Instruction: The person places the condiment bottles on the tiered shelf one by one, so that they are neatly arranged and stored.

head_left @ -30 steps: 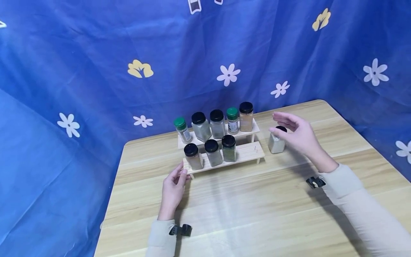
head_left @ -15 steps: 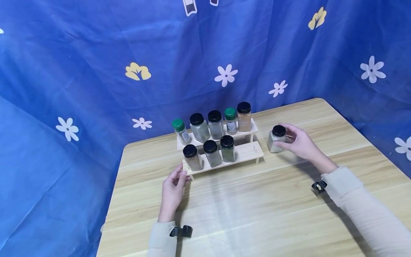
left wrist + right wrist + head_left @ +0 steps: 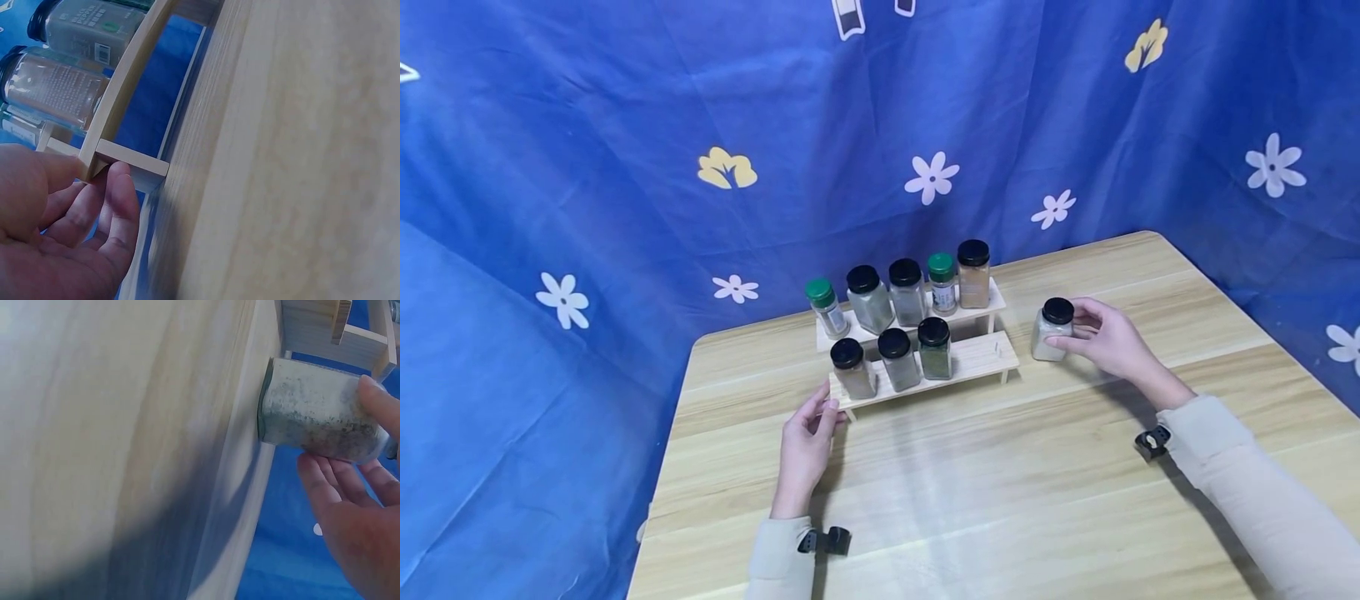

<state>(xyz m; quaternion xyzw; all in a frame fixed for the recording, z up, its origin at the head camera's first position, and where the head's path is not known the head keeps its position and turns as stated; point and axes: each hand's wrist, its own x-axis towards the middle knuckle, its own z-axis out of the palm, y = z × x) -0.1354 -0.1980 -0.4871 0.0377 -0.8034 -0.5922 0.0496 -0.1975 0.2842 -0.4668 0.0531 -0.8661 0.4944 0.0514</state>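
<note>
My left hand [image 3: 806,450] pinches the left end of the front step of a wooden spice rack [image 3: 977,354]. In the left wrist view the thumb lies at the top of that board [image 3: 119,94], with the fingers curled beneath it beside the short leg. Right of the rack, my right hand [image 3: 1105,337] holds a glass spice jar [image 3: 1047,342] with a black lid, thumb on the near side and fingers round the far side. Pale and dark specks fill this jar [image 3: 319,409], seen in the right wrist view. It is upright, its base close over the table.
Three black-lidded jars, including a green-filled one [image 3: 936,358], stand on the front step. The back step [image 3: 996,297] bears several more, among them a green-lidded shaker [image 3: 829,308] at its left end. A blue flowered curtain [image 3: 820,167] hangs behind the wooden table [image 3: 925,500].
My right hand has come down from over the jar and closed its thumb and fingers round it. The jar has shifted slightly right. My left hand keeps its place on the rack.
</note>
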